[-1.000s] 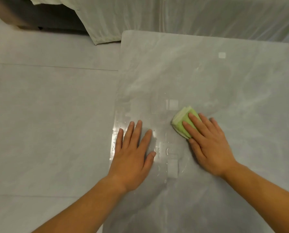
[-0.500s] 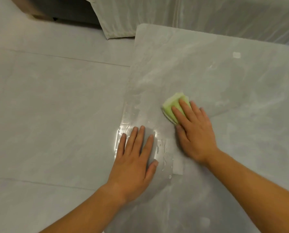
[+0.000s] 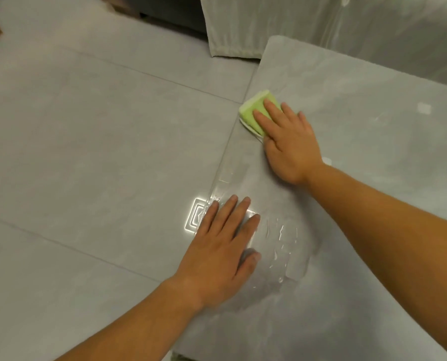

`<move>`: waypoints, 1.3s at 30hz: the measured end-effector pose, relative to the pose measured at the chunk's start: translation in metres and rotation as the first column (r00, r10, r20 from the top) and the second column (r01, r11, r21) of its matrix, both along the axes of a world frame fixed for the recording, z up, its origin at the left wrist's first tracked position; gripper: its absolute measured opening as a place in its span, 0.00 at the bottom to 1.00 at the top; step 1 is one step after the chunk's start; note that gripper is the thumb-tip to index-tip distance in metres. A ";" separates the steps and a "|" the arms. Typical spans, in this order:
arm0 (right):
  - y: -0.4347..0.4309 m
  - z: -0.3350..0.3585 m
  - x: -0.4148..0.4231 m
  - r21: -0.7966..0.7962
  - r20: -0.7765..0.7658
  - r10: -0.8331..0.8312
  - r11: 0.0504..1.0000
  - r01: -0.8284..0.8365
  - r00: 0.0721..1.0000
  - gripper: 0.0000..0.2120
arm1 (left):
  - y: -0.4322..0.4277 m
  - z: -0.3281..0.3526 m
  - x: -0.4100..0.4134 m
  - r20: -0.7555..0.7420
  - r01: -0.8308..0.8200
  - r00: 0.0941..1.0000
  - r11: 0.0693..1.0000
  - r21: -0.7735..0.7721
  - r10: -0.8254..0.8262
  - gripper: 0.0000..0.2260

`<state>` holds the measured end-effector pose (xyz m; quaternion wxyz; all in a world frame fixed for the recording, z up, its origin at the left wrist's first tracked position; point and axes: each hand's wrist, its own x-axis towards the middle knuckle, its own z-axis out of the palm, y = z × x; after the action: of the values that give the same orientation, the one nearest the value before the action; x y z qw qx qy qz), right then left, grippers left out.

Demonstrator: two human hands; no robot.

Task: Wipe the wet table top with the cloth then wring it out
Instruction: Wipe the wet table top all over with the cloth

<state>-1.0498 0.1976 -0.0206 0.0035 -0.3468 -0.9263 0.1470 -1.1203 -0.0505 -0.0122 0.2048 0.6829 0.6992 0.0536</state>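
A folded light-green cloth lies at the left edge of the grey stone-look table top. My right hand presses flat on the cloth with straight fingers and hides its near part. My left hand rests flat on the table near the same edge, closer to me, fingers spread. A patch of water glistens just right of my left hand, and a thin wet film runs along the edge between the two hands.
Left of the table is a grey tiled floor with a bright light reflection beside my left hand. A pale curtain hangs behind the table's far edge. A dark piece of furniture stands at the top.
My right hand has pushed the cloth away from me and leftwards to the table's left edge. The left hand has stayed pressed in place. The view has shifted.
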 end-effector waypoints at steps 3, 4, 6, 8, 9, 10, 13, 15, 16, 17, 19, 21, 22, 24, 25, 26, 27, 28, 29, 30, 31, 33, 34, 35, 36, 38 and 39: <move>-0.017 0.000 -0.005 0.024 -0.013 0.100 0.995 -0.100 0.995 0.27 | -0.003 0.000 0.003 -0.001 -0.012 1.000 1.000 -0.009 0.012 0.27; -0.028 0.000 0.005 0.033 -0.005 0.201 0.979 -0.201 0.980 0.27 | -0.004 0.001 0.005 0.000 -0.018 1.000 1.000 -0.010 0.018 0.27; -0.043 0.001 0.031 0.008 0.013 0.402 0.916 -0.402 0.916 0.26 | -0.006 0.004 0.009 0.004 -0.039 0.999 0.999 -0.016 0.039 0.28; -0.027 0.004 0.043 -0.005 0.045 0.521 0.853 -0.522 0.852 0.26 | -0.006 0.007 0.012 0.009 -0.058 0.998 0.998 -0.028 0.058 0.28; -0.012 0.003 0.042 0.025 0.062 0.512 0.857 -0.515 0.856 0.27 | -0.005 0.009 0.014 0.014 -0.066 0.998 0.997 -0.031 0.067 0.28; 0.004 0.002 0.037 0.054 0.072 0.441 0.894 -0.445 0.894 0.27 | -0.005 0.009 0.015 0.023 -0.077 0.997 0.996 -0.035 0.077 0.28; 0.030 0.004 0.012 0.023 0.054 0.041 0.999 -0.042 0.998 0.29 | -0.004 0.008 0.017 0.030 -0.110 0.993 0.993 -0.040 0.111 0.28; 0.010 0.005 0.006 0.039 0.029 -0.033 0.999 0.032 0.999 0.30 | -0.004 0.008 0.020 0.013 -0.117 0.993 0.992 -0.041 0.118 0.28; -0.006 0.004 0.014 0.041 0.012 0.035 0.999 -0.035 0.999 0.29 | -0.004 0.008 0.022 -0.001 -0.119 0.993 0.992 -0.049 0.119 0.27; -0.023 0.003 0.029 0.037 0.016 0.139 0.990 -0.139 0.990 0.29 | -0.003 0.010 0.023 -0.017 -0.125 0.992 0.990 -0.059 0.124 0.27; -0.045 0.002 0.068 0.016 0.053 0.327 0.944 -0.329 0.943 0.26 | -0.003 0.012 0.024 -0.036 -0.143 0.989 0.986 -0.081 0.141 0.27; -0.035 0.002 0.105 0.026 0.082 0.351 0.935 -0.354 0.933 0.26 | -0.004 0.015 0.026 -0.029 -0.143 0.990 0.986 -0.086 0.141 0.27; -0.024 0.002 0.120 0.042 0.087 0.284 0.957 -0.288 0.955 0.26 | -0.005 0.015 0.027 -0.018 -0.141 0.990 0.986 -0.085 0.140 0.27; -0.010 0.003 0.137 0.037 0.068 0.063 0.997 -0.066 0.996 0.27 | -0.009 0.016 0.027 -0.011 -0.140 0.990 0.986 -0.086 0.139 0.27; -0.013 0.004 0.139 0.017 0.042 -0.041 0.999 0.041 0.998 0.27 | -0.011 0.016 0.028 -0.019 -0.144 0.990 0.986 -0.089 0.143 0.27; -0.024 0.004 0.138 0.007 0.016 -0.110 0.994 0.110 0.994 0.28 | -0.014 0.016 0.028 -0.027 -0.153 0.988 0.984 -0.091 0.151 0.27; -0.042 0.003 0.138 0.019 -0.003 -0.133 0.991 0.133 0.991 0.28 | -0.016 0.017 0.030 -0.031 -0.161 0.987 0.983 -0.090 0.159 0.27; -0.066 0.003 0.144 0.035 -0.015 -0.096 0.995 0.096 0.995 0.28 | -0.020 0.018 0.033 -0.035 -0.165 0.986 0.982 -0.091 0.163 0.26; -0.091 0.003 0.154 0.040 -0.016 -0.010 0.999 0.011 1.000 0.27 | -0.024 0.019 0.036 -0.042 -0.168 0.986 0.981 -0.097 0.164 0.26; -0.115 0.002 0.167 0.042 -0.019 0.094 0.995 -0.093 0.995 0.27 | -0.027 0.019 0.038 -0.047 -0.169 0.985 0.980 -0.103 0.165 0.27; -0.133 0.004 0.183 0.025 -0.017 0.190 0.982 -0.189 0.982 0.27 | -0.030 0.020 0.040 -0.050 -0.168 0.985 0.980 -0.111 0.163 0.27; -0.141 0.006 0.209 0.013 -0.010 0.291 0.957 -0.291 0.957 0.27 | -0.035 0.023 0.041 -0.057 -0.160 0.987 0.978 -0.133 0.153 0.27; -0.135 0.005 0.217 0.026 0.000 0.266 0.964 -0.266 0.964 0.26 | -0.035 0.023 0.040 -0.062 -0.156 0.987 0.978 -0.140 0.148 0.28; -0.127 0.003 0.221 0.031 0.010 0.187 0.982 -0.187 0.982 0.26 | -0.034 0.023 0.040 -0.063 -0.155 0.987 0.978 -0.142 0.147 0.28; -0.120 0.002 0.222 0.032 0.015 0.073 0.997 -0.073 0.997 0.25 | -0.034 0.023 0.039 -0.055 -0.155 0.987 0.978 -0.140 0.149 0.28; -0.119 0.003 0.218 0.003 0.017 -0.177 0.984 0.177 0.984 0.26 | -0.035 0.023 0.040 -0.036 -0.161 0.987 0.978 -0.132 0.157 0.28; -0.129 0.004 0.215 -0.007 0.009 -0.272 0.962 0.272 0.962 0.26 | -0.036 0.022 0.040 -0.039 -0.160 0.987 0.978 -0.133 0.156 0.28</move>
<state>-0.8347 0.0687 -0.0166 0.0185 -0.4714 -0.8693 0.1475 -1.0804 -0.0864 0.0096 0.2358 0.6105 0.7560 0.0123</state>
